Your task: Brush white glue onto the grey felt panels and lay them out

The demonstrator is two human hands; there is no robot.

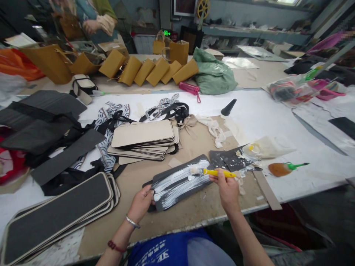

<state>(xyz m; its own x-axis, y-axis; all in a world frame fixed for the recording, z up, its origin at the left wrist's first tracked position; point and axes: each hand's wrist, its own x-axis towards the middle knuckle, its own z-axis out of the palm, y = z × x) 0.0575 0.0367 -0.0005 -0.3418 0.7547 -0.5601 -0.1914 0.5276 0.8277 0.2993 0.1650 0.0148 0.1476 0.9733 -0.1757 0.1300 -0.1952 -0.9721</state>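
Note:
A dark grey oblong panel streaked with white glue lies on the brown board near the table's front edge. My left hand pinches its left end, fingers closed on the panel. My right hand grips a yellow-handled brush, its white bristles resting on the panel's upper right part. A pile of tan oblong boards sits just behind the panel. A stack of grey panels with pale rims lies at the front left.
A bag of white glue and a green-nozzled squeeze bottle lie right of the brush. Black fabric pieces and patterned straps spread at left. Mustard bags, a green sack and another person stand at the back.

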